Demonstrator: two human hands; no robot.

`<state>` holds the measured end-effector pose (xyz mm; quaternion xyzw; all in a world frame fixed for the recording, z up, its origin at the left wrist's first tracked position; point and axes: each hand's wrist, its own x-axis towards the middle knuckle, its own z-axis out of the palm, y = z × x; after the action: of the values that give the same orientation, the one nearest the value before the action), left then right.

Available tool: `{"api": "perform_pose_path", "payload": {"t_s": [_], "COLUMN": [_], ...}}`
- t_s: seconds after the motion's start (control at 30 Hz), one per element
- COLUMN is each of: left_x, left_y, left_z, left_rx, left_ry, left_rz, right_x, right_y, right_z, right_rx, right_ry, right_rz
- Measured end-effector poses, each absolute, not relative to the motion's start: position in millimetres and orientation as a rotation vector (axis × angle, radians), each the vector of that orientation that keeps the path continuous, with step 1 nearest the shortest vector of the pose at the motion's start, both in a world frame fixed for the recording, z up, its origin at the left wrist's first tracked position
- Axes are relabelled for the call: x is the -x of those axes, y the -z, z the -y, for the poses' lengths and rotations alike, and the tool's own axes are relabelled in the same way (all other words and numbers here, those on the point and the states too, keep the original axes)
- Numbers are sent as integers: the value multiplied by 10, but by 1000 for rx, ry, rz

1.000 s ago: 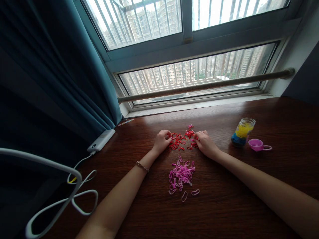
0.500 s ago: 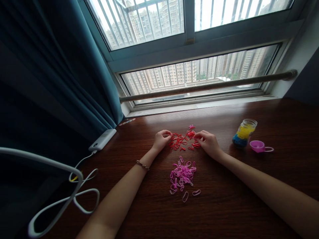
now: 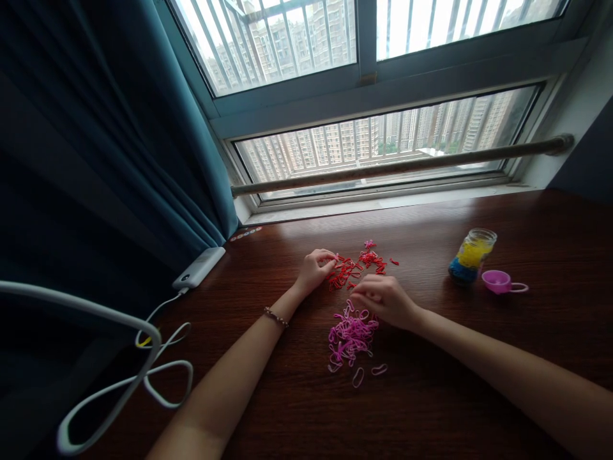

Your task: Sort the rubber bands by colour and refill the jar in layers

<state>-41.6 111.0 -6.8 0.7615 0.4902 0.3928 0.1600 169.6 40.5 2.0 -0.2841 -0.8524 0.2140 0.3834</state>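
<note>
A loose pile of small red rubber bands (image 3: 355, 267) lies on the dark wooden desk (image 3: 431, 396) near the window. My left hand (image 3: 313, 269) rests at the pile's left edge, fingertips curled onto the bands. Closer to me lies a pile of pink rubber bands (image 3: 350, 338). My right hand (image 3: 383, 299) hovers over the top of the pink pile with its fingers pinched together; whether a band is between them is hidden.
A small glass jar (image 3: 472, 255) with yellow and blue bands stands at the right, its pink lid (image 3: 498, 281) beside it. A white power bank (image 3: 198, 267) with a looping white cable (image 3: 158, 377) lies at the left by the teal curtain (image 3: 119, 140).
My right hand has left the right side of the red pile and moved toward me, to the top of the pink pile. My left hand stays at the red pile.
</note>
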Motion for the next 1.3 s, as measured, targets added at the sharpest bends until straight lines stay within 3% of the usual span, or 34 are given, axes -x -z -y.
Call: {"api": "perform_pose_path", "payload": {"t_s": [0.13, 0.27, 0.4, 0.63, 0.77, 0.9, 1.3], "left_x": [291, 123, 23, 98, 134, 150, 227], "left_y": [-153, -324, -366, -182, -17, 52, 132], "left_z": [-923, -736, -652, -810, -886, -894, -1002], "left_rx": [-2382, -2443, -2512, -2614, -2737, -2760, -2595], "left_ry": [-740, -340, -198, -762, -635, -499, -920], "left_rz": [-1014, -713, -609, -1045, -1136, -1132, -1196], "right_x": [-1944, -2086, -2072, -2010, -1989, -2012, -2066], "right_y": [116, 279, 326, 182, 160, 203, 256], "right_z": [-829, -1075, -1063, -917, -904, -948, -1021], "right_rx": [1100, 1268, 1294, 1023, 861, 1001, 1198], "right_ry": [-256, -92, -82, -156, -256, -387, -556], "right_rz": [1951, 2128, 2372, 2469, 2361, 2103, 1760]}}
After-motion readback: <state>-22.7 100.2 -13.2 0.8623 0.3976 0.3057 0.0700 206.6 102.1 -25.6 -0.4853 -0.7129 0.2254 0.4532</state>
